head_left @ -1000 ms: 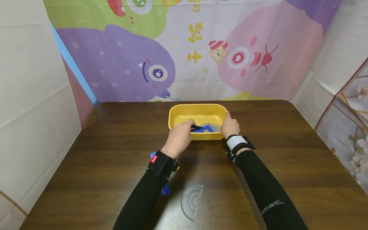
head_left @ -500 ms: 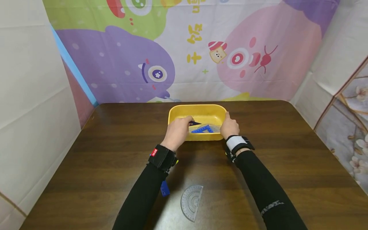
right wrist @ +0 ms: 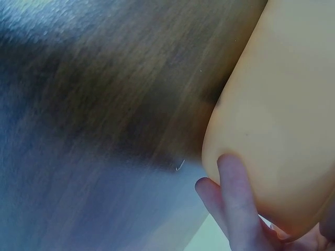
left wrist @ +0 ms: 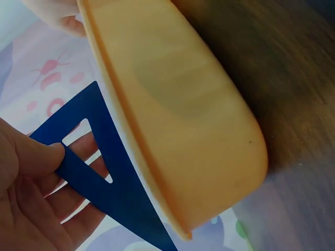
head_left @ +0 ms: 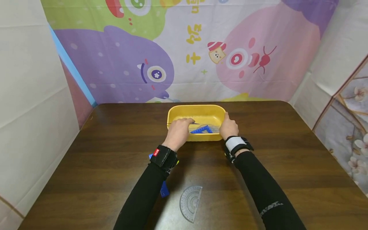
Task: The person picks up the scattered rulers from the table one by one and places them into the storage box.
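My left hand point(head_left: 177, 132) pinches a blue set square point(left wrist: 125, 201) between thumb and fingers. In the left wrist view the set square, a triangle with a cut-out, lies along the rim of the yellow plastic basket point(left wrist: 193, 130). From the head view it is mostly hidden behind the hand. My right hand point(head_left: 229, 127) grips the basket's right end, with fingers point(right wrist: 235, 193) against the outer wall. Inside the basket lie another blue set square point(head_left: 198, 130) and clear, flat pieces that are hard to tell apart.
A clear protractor point(head_left: 190, 204) lies on the brown wooden table point(head_left: 224, 198) near the front. A blue flat piece point(head_left: 164, 190) is partly covered by my left forearm. Behind the table hangs a cartoon-print cloth point(head_left: 198, 76).
My left hand has turned and shifted slightly left at the basket, and the dark edge of its set square has swung back and now shows less. My right hand keeps its place.
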The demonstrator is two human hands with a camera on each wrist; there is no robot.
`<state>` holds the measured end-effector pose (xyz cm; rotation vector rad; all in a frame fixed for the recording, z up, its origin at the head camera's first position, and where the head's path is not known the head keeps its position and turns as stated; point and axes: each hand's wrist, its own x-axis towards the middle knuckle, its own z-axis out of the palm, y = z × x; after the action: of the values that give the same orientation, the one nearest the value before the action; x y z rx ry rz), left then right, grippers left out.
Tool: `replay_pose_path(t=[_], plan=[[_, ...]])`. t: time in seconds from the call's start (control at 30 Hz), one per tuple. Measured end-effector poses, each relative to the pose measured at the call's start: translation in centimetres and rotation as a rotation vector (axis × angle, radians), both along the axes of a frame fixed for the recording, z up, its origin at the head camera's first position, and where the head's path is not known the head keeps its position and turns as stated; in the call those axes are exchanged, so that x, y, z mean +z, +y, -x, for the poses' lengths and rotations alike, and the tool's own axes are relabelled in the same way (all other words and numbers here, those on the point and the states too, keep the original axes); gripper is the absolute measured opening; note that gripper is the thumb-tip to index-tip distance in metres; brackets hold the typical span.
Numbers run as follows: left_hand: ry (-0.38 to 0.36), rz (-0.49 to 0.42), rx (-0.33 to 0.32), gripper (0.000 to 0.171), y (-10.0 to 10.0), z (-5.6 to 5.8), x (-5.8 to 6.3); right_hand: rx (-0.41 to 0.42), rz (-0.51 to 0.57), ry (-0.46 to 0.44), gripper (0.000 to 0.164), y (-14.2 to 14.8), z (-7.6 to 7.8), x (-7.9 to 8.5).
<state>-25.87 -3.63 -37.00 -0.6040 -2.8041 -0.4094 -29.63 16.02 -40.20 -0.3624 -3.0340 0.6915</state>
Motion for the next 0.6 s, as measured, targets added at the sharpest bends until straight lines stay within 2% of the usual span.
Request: replay_pose_path(t=[0.2,0.6], plan=[[0.015,0.057,-0.019,0.036,-0.2,0.4,-0.8,-0.006,0.006,-0.011,0.06,0.0,0.0,0.0],[-0.002,0.1,-0.051,0.036,0.0,0.8,-1.4,-0.006,0.018,-0.019,0.059,0.0,0.0,0.0]])
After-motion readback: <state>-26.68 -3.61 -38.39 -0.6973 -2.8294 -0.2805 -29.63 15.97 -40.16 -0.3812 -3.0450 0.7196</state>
